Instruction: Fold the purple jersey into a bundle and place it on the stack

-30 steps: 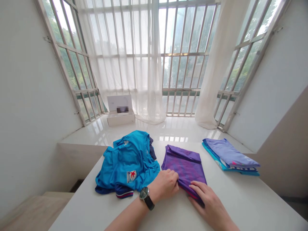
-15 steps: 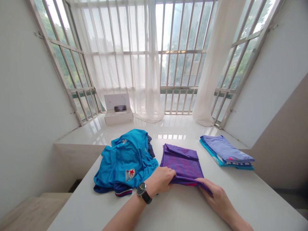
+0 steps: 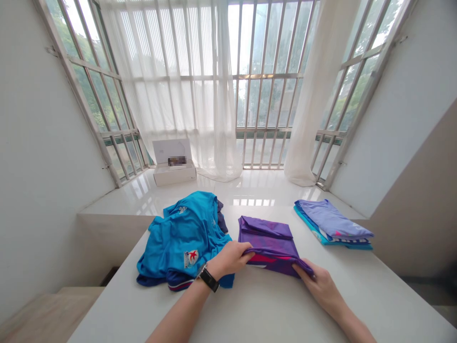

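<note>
A purple shirt (image 3: 267,242), partly folded, lies on the white table (image 3: 250,314) in front of me. My left hand (image 3: 230,259), with a watch at the wrist, pinches the left end of its near edge. At the right end of that edge, my right hand (image 3: 316,281) has fingers closed on the cloth. Between the hands the near edge is raised and turned over, showing a red and white patch. Left of it lies a rumpled blue shirt (image 3: 178,238) with a red star badge, close beside my left hand.
Several folded garments are stacked at the right, with a lavender shirt (image 3: 332,219) on top. An open white box (image 3: 174,176) stands on the window sill (image 3: 221,190) at the back. Sheer curtains (image 3: 171,85) hang before the barred window.
Both hands have lifted the near edge of the purple shirt and moved it away from me, folding it over. More of the red and white patch shows now.
</note>
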Demonstrator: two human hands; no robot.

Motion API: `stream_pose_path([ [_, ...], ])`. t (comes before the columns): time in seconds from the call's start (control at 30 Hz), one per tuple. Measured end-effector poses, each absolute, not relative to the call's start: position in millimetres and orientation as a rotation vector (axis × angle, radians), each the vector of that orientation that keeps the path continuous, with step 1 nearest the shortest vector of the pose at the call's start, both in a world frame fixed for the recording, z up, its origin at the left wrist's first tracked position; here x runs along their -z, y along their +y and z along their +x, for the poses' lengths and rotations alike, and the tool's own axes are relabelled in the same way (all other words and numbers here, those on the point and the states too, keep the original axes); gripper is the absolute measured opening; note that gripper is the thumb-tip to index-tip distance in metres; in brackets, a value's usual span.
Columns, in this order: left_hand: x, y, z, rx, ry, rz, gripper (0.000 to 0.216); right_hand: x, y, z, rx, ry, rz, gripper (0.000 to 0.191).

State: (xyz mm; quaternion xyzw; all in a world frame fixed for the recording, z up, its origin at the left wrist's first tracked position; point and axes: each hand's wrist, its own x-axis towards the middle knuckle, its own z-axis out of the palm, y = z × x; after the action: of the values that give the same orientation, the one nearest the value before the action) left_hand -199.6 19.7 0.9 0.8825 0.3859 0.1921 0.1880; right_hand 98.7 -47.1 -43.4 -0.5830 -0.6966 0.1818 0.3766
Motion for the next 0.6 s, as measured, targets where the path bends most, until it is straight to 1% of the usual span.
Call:
stream_pose_path([
  [0.2, 12, 27, -193, -0.665, 1.154, 2.297, 0.029, 44, -36, 103, -0.53, -1.71, -1.647, 0.045],
  [0.37, 19, 30, -191, -0.767, 1.233, 2.2, 0.032, 41, -27, 102, -0.554, -1.706, -1.685, 0.044],
  [0.6, 21, 31, -189, -0.713, 1.424, 2.201, 0.037, 46, -29, 99, -0.505, -1.641, -1.723, 0.043],
])
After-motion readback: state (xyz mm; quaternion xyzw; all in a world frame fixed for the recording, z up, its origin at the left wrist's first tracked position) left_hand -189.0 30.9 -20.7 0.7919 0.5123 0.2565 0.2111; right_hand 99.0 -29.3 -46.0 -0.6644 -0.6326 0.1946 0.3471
